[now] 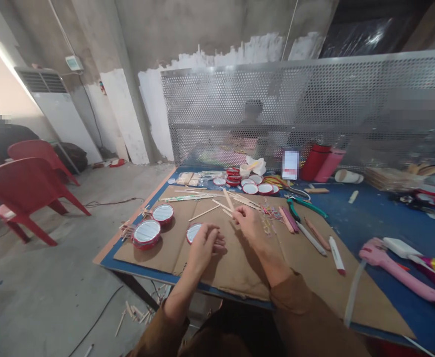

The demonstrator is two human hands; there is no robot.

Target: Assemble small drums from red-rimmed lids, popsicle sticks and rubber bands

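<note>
Pinching flat, narrow, pale wooden stick [228,199] between thumb and fingers of right hand [248,224], over brown cardboard sheet [236,267] on blue-topped bench [366,223]. Aiming stick's long axis out from pinch toward bench's far edge, slanting left. Curving left hand [206,244] with fingers loosely bent, partly covering round, red-rimmed disc with silvery-white top [192,233]; cannot tell if touching disc or gripping anything. Relative to stick: disc to the left and closer to bench's front edge, with left hand nearer to disc than right. Toward cardboard's left edge: two more round, red-sided pieces with silvery tops [146,232]. Right of pinch: tangle of thin coloured loops [267,213], then teal-handled pliers [294,209].
</note>
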